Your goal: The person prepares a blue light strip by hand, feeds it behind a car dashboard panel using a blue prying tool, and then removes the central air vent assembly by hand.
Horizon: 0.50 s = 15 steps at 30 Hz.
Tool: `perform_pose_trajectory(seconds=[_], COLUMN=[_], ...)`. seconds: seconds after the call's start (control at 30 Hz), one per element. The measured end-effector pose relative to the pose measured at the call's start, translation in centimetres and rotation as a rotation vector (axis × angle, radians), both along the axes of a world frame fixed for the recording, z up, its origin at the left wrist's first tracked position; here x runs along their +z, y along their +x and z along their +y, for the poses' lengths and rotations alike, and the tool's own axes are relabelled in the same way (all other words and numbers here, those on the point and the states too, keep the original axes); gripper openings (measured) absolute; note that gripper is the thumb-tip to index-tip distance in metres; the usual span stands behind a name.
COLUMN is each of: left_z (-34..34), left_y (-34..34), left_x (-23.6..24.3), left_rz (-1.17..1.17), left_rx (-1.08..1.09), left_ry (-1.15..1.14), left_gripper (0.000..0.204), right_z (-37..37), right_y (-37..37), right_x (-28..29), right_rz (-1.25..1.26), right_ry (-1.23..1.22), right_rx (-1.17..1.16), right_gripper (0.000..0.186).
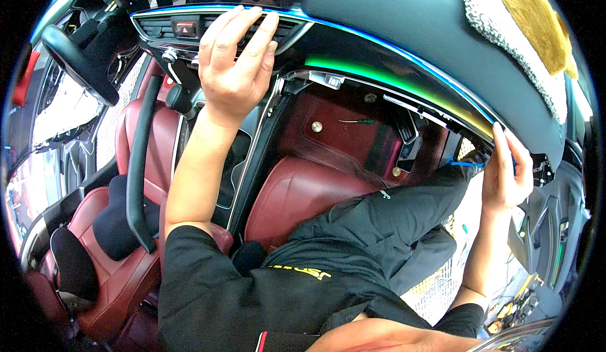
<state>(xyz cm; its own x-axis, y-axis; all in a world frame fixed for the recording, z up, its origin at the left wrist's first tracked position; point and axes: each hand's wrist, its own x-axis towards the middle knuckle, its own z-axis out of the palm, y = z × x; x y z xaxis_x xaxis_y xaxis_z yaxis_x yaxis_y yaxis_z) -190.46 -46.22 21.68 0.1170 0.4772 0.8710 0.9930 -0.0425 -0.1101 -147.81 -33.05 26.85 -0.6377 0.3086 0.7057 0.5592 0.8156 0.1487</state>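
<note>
Light strip (306, 15) at both hands (235, 74)

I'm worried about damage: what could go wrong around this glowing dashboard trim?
The left hand is beside the hazard button and might press it. The right hand, at the right end of the glowing trim, could scratch it. The thin tool on the red floor might get kicked.

The person wears a black short-sleeved shirt (214, 289), its left sleeve (188, 248) at eight o'clock. Yellow lettering (303, 270) marks it at six; nearby, a dark band (284, 342) carries a red-and-white stripe (261, 341). Creased black trousers (372, 222) at four bear a small white mark (385, 194). The left grip (235, 71), eleven o'clock, and right grip (508, 174), three, are bare.
</note>
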Motion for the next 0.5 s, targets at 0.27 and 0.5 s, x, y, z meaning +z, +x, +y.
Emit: perform_pose_trajectory(seconds=[0.27,0.5], left_z=[0.4,1.3], left_y=[1.6,2.6], left_x=[-0.2,-0.5], left_rz=[0.042,0.059], left_rx=[0.025,-0.011], left_ry=[-0.008,-0.001], left_gripper=[0.034,0.033], right_z=[1.0,1.1], right_y=[0.2,0.1], right_x=[0.1,-0.3], right_rz=[0.007,-0.001], right_ry=[0.178,0.195], right_rx=[-0.023,-0.043], right_gripper=[0.046,0.049])
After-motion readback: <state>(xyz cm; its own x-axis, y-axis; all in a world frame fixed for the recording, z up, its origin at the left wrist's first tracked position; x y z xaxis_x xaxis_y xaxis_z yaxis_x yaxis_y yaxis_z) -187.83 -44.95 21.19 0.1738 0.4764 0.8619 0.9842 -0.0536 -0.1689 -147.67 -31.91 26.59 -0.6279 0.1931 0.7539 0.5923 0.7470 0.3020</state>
